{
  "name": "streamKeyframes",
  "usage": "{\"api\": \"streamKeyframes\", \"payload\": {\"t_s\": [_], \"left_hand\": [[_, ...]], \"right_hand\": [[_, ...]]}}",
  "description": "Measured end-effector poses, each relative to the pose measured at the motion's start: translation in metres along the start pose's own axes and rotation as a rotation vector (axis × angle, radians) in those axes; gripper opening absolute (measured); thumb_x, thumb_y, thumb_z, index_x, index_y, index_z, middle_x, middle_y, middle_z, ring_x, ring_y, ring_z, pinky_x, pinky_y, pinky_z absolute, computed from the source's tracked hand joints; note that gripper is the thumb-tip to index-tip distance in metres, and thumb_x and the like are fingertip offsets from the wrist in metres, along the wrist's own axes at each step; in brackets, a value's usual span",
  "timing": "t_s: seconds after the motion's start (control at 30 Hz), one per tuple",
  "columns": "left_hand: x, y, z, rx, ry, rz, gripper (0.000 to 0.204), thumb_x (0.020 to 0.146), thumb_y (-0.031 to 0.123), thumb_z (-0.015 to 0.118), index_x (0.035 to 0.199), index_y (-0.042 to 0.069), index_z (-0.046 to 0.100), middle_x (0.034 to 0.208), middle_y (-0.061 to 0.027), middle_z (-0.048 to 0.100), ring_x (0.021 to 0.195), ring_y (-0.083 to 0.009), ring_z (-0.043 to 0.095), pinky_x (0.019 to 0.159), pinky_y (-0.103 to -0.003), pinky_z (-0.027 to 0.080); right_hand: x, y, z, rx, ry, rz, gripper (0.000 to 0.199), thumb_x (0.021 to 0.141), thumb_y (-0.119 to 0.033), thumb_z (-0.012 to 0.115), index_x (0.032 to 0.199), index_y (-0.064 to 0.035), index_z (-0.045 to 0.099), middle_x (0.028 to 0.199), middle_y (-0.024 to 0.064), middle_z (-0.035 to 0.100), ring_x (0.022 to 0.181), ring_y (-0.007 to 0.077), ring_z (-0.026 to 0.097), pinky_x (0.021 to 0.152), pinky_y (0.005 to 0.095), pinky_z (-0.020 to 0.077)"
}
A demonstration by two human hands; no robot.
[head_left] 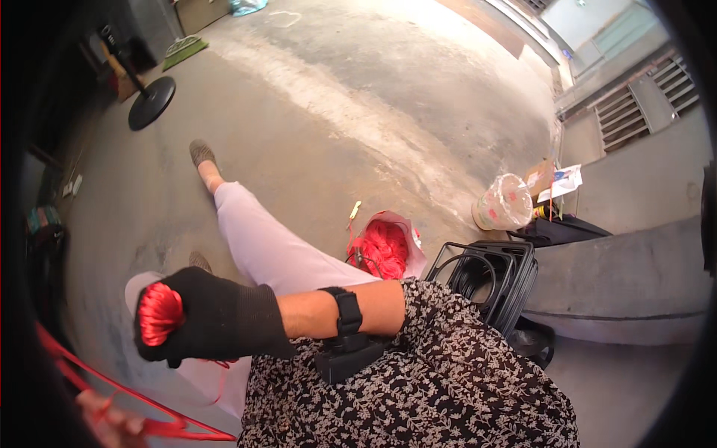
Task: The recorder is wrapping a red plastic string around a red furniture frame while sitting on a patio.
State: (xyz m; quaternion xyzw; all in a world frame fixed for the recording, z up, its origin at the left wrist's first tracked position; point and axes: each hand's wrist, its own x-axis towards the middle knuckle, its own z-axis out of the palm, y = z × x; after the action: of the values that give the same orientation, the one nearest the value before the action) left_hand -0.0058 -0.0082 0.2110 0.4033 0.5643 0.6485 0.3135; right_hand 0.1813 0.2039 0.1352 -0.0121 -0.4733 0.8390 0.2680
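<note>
My right hand [216,313], in a black glove, reaches across from the right and is closed around a bundle of shiny red cord [160,313]. The looped end of the bundle bulges out past the fist. At the lower left edge my left hand [112,422] shows only in part, bare-fingered and a little blurred. Its fingers are bent around stretched red strands [157,407], which run from the left rim toward my lap. A black strap with a small dark box [347,358] sits on my right forearm. My patterned dress [418,373] lies below it.
On the floor beyond my leg stands an open bag [412,231] full of red cord, with a yellow strip [355,210] near it. Stacked black frames [497,276] and a transparent tub [504,203] stand to the right. A round-based black stand [152,104] is far left.
</note>
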Motion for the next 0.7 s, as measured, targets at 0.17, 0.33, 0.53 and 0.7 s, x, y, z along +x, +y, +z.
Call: {"api": "streamKeyframes", "payload": {"t_s": [0.17,0.33,0.53,0.7], "left_hand": [[0.010,-0.094,0.026,-0.147,0.003,-0.606,0.023,0.096,0.018,0.057,0.116,0.009,0.050,0.085,0.0001,0.056,0.064,-0.0088,0.053,0.061,-0.024,0.047],[0.031,-0.122,0.027,-0.219,-0.060,-0.753,0.022,0.098,0.023,0.052,0.117,0.010,0.052,0.088,-0.0014,0.058,0.070,-0.0119,0.056,0.070,-0.030,0.048],[0.058,-0.140,0.055,-0.233,-0.058,-0.887,0.023,0.100,0.028,0.049,0.112,0.009,0.054,0.085,-0.0022,0.059,0.072,-0.0129,0.057,0.073,-0.030,0.047],[0.073,-0.157,0.071,-0.151,-0.195,-0.802,0.019,0.098,0.026,0.054,0.108,0.010,0.055,0.084,-0.0021,0.059,0.066,-0.0106,0.055,0.061,-0.024,0.045]], "right_hand": [[-0.012,0.032,-0.029,-0.086,0.160,0.199,0.015,0.077,-0.010,0.072,0.073,-0.0024,0.060,0.063,0.0038,0.061,0.055,0.0107,0.060,0.051,0.0257,0.0478],[-0.015,0.073,-0.049,-0.125,0.299,0.219,0.013,0.077,-0.009,0.068,0.075,0.0012,0.060,0.064,0.0076,0.063,0.056,0.0138,0.063,0.053,0.0293,0.0512],[-0.021,0.089,-0.065,-0.164,0.368,0.276,0.017,0.077,-0.013,0.070,0.071,0.0007,0.061,0.060,0.0076,0.062,0.051,0.0156,0.062,0.049,0.0302,0.0506],[-0.024,0.075,-0.071,-0.194,0.400,0.373,0.030,0.078,-0.028,0.070,0.070,0.0003,0.063,0.063,0.0137,0.064,0.056,0.0209,0.065,0.055,0.0344,0.0523]]}}
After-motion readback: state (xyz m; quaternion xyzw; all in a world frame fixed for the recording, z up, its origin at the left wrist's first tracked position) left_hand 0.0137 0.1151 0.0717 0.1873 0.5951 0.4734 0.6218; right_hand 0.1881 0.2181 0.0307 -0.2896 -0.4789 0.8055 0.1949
